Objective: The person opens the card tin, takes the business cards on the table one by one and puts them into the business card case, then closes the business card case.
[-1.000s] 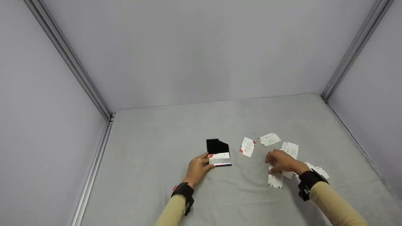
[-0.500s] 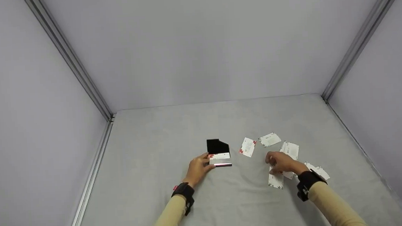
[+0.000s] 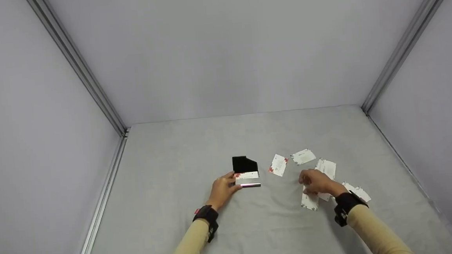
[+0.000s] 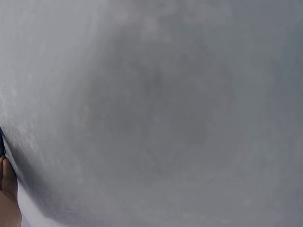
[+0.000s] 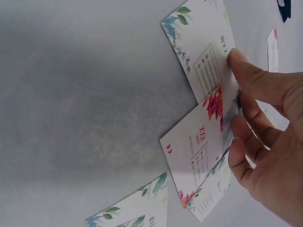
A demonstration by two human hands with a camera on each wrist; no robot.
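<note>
An open black card case (image 3: pixel 245 165) lies on the grey cloth with a white card (image 3: pixel 247 175) in it and a silver edge (image 3: pixel 250 185) in front. My left hand (image 3: pixel 222 189) grips the case's left side between thumb and fingers. In the left wrist view only a bit of that hand (image 4: pixel 7 194) shows. My right hand (image 3: pixel 316 182) sits curled over overlapping printed cards. Its thumb presses a leaf-print card (image 5: pixel 201 49), and its bent fingers (image 5: pixel 241 142) hold the edge of a red-flower card (image 5: pixel 196 146).
More cards lie loose around the right hand: one (image 3: pixel 278 165) near the case, one (image 3: pixel 302 156) farther back, one (image 3: pixel 326 168) behind the hand and one (image 3: pixel 357 191) at its wrist. Grey walls with metal rails (image 3: pixel 90 88) enclose the cloth-covered table (image 3: pixel 195 144).
</note>
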